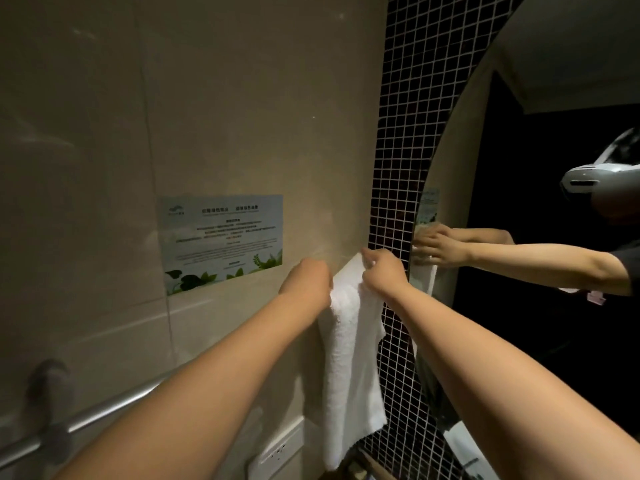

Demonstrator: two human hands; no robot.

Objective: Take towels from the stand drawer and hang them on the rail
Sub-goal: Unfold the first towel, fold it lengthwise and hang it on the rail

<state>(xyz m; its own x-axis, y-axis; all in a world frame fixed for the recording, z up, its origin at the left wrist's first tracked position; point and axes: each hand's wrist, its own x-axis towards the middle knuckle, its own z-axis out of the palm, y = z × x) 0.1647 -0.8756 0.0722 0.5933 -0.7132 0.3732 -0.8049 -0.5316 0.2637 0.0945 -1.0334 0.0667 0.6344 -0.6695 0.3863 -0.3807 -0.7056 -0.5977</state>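
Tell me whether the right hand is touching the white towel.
Touching. The head view shows the right hand pinching the top edge of the white towel, fingers closed on the fabric, while the left hand grips the other side.

A metal rail (pixel 114 407) crosses the beige wall; the white towel (pixel 353 358) seemingly hangs beyond it.

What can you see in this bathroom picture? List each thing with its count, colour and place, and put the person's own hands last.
towel: one, white, hanging down at the corner of the beige wall
rail: one, silver metal, low on the left wall
notice: one, pale with green leaves, on the wall above the rail
mosaic tiles: one strip, dark, right of the wall
mirror: one, far right, reflecting the person
socket: one, white, bottom centre
left hand: gripping the towel's top
right hand: pinching the towel's top
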